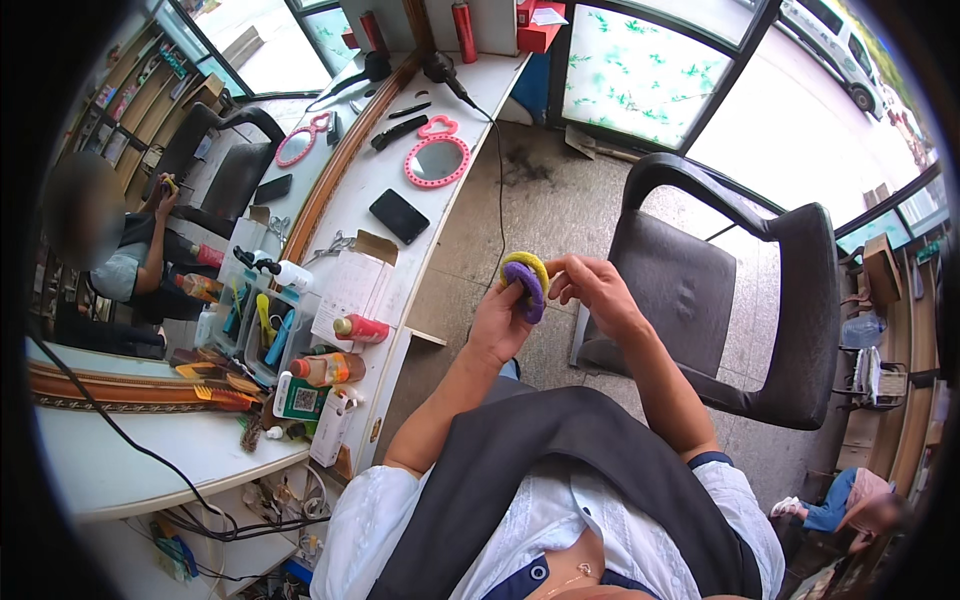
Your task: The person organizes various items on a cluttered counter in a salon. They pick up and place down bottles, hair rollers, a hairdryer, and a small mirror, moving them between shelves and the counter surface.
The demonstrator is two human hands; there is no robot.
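Over the floor in front of my body, my left hand (497, 326) pinches two soft fabric hair ties. One is a purple ring (535, 310); behind it and partly covered is a yellow ring (531, 259). My right hand (604, 294) is just to the right, its fingers bent and partly spread. Its index fingertip reaches the yellow ring's edge, where I cannot tell whether it grips or only touches. The counter closest to my left hand carries a black smartphone (399, 216) and a pink hand mirror (437, 160).
Beside my right arm stands a black armchair (675, 277). The counter (420, 262) holds a hair dryer (442, 71), a clear organizer (262, 330), a red-capped bottle (330, 369) and scissors (335, 244). A cord (501, 187) hangs off its edge. A person (847, 499) sits at lower right.
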